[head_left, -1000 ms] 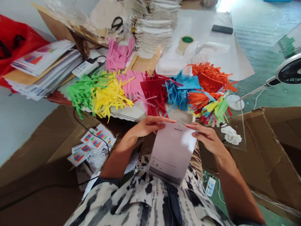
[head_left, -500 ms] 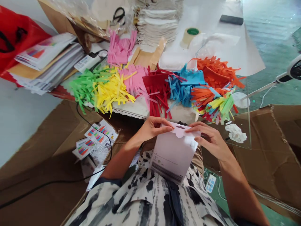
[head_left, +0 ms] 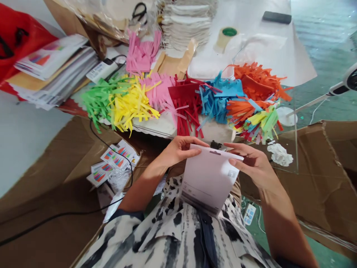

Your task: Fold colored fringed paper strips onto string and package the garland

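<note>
A flat white card packet (head_left: 208, 178) with a hang hole near its top edge rests upright against my lap, its back with small print and a grey band facing me. At its upper left corner, my left hand (head_left: 182, 150) pinches the top edge between thumb and fingers. My right hand (head_left: 249, 158) grips the upper right corner, thumb on the near face and fingers behind. Those fingers are partly hidden by the packet. Beyond the hands, fringed paper tassels lie along the table edge: dark red (head_left: 185, 100), blue (head_left: 221, 95) and yellow (head_left: 132, 104).
Green (head_left: 102, 98), pink (head_left: 142, 54) and orange (head_left: 258, 83) tassels flank them. Behind stand a tape roll (head_left: 227, 35), scissors (head_left: 138, 13) and a papers stack (head_left: 58, 78). A lamp arm (head_left: 312, 102) is at right; printed cards (head_left: 118, 154) lie low left.
The rounded tab below the hang hole no longer shows on the packet's near face. My right thumb and fingers have shifted slightly at the corner; the left hand stays on the top edge.
</note>
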### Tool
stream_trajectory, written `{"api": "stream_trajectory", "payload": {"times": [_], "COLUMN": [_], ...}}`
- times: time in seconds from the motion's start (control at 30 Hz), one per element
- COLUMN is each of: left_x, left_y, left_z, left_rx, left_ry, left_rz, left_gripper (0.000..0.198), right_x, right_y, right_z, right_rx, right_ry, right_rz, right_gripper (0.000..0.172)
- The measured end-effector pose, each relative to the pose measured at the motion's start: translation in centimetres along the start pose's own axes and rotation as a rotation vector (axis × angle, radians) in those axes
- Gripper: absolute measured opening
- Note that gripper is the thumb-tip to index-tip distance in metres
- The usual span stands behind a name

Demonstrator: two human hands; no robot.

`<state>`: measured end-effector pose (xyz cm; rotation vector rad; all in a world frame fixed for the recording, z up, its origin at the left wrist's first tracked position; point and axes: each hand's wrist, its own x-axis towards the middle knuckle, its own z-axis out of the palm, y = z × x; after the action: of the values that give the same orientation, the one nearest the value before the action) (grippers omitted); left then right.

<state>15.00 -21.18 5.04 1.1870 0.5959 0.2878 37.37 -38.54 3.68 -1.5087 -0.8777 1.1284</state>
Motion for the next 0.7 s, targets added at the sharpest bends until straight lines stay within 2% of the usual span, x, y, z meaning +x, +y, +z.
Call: {"api": "stream_trajectory", "payload": {"times": [0.07,0.17,0.33,0.43,0.6,0.7], "left_x": [-0.1,-0.2,0.4,0.7,1.0,0.7], "left_y": [0.6,1.3,0.3,-0.4,-0.7,-0.5], "left_z": [0.5,1.4,2.3,2.4,2.8,3.2], "left_rx": [0.014,0.009,0.049,0.089,0.129,0.217], "left_ry": [-0.014,-0.010,0.122,0.180,0.208,0.205], "left_rz": [0.005,-0.003,-0.003,0.041,0.065,0.158], "left_gripper": [0.027,0.032,0.029,0.030,0.030,0.025], "right_x": [0.1,0.0,-0.8,-1.0,-0.6,-0.9], "right_y": [-0.9,-1.6,-1.6,-1.6,-1.3,-1.6], "right_z": [0.4,1.3,2.3,2.4,1.9,1.5], "right_rx": [-0.050,-0.148,-0.195,-0.194,-0.164,-0.206], "right_ry": [0.008,0.092,0.214,0.216,0.200,0.166], "right_rz": [0.010,-0.021,-0.082,-0.051,-0.034,-0.034], "right_gripper": [0.044,0.030,0.024,0.024,0.021,0.022]}}
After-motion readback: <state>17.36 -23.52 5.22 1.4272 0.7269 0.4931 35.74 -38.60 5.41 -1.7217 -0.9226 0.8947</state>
